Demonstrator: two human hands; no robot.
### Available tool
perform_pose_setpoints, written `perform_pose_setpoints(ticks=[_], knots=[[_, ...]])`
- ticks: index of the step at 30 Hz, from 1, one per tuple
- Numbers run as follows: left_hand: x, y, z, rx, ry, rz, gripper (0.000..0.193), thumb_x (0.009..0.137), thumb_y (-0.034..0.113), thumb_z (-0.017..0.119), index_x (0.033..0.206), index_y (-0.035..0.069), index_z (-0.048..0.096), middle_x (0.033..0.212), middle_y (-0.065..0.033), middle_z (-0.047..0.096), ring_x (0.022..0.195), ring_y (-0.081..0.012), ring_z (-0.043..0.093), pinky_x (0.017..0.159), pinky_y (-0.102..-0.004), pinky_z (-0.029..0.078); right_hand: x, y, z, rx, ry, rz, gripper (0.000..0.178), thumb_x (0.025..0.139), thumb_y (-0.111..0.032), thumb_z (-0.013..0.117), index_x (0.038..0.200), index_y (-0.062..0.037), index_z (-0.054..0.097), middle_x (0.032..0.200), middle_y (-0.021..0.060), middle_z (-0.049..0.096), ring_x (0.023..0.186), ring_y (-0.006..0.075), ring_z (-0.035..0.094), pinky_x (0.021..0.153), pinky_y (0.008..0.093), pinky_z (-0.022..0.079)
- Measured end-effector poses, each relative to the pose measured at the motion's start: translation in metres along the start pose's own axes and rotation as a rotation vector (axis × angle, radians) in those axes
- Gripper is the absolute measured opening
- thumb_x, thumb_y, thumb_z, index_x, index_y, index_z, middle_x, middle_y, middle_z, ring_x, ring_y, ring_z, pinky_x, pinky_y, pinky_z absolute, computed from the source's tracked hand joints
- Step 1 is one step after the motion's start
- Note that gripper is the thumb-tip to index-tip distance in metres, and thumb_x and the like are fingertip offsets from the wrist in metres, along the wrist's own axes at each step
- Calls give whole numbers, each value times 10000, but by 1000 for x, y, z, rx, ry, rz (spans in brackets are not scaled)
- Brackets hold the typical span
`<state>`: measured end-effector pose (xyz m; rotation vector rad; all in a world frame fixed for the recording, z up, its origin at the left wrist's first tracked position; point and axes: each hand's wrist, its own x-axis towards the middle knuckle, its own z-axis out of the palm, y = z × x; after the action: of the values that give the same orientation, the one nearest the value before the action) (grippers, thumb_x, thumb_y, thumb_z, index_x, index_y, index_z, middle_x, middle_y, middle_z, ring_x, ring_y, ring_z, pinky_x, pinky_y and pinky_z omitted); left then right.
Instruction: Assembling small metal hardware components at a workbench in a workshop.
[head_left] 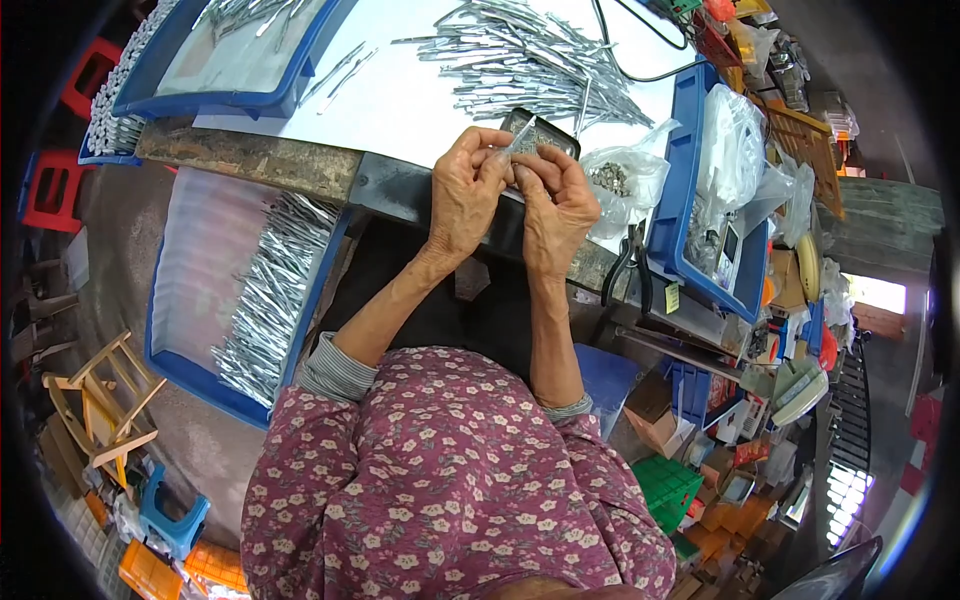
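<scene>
My left hand (465, 192) is closed in a pinch around a slim silver metal piece (522, 133), which points up and away from me. Close against it, my right hand (556, 208) has thumb and fingers pressed together at the piece's lower end; whatever they pinch is too small to make out. Just beyond both hands, at the table's front edge, lies a small dark tray (558, 134) holding tiny parts. A big heap of similar slim silver pieces (520, 65) spreads over the white tabletop behind it.
Right of my hands are a clear plastic bag (630, 180) of small parts, black-handled pliers (630, 268) hanging at the edge, and a blue bin (680, 190) of plastic bags. On the left are a blue tray (290, 92) and a lower blue bin (165, 350) with more silver pieces.
</scene>
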<state>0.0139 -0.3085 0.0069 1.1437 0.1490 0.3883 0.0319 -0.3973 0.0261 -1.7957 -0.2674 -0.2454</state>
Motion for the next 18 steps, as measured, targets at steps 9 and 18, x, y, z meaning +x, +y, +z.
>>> perform_pose_setpoints(ticks=[9, 18], knots=[[-2, 2, 0, 161, -8, 123, 148, 866, 12, 435, 984, -27, 515, 747, -54, 583, 664, -73, 555, 598, -207, 482, 1, -6, -3, 62, -51, 129, 233, 749, 25, 593, 966, 79, 526, 777, 93, 654, 704, 107, 611, 640, 207, 473], [-3, 6, -3, 11, -79, -24, 134, 862, 29, 457, 967, -29, 517, 696, -20, 543, 630, -45, 499, 577, -180, 440, 5, 1, -9, 93, -52, 122, 249, 746, 20, 595, 981, 69, 530, 774, 76, 641, 695, 83, 586, 632, 196, 465]])
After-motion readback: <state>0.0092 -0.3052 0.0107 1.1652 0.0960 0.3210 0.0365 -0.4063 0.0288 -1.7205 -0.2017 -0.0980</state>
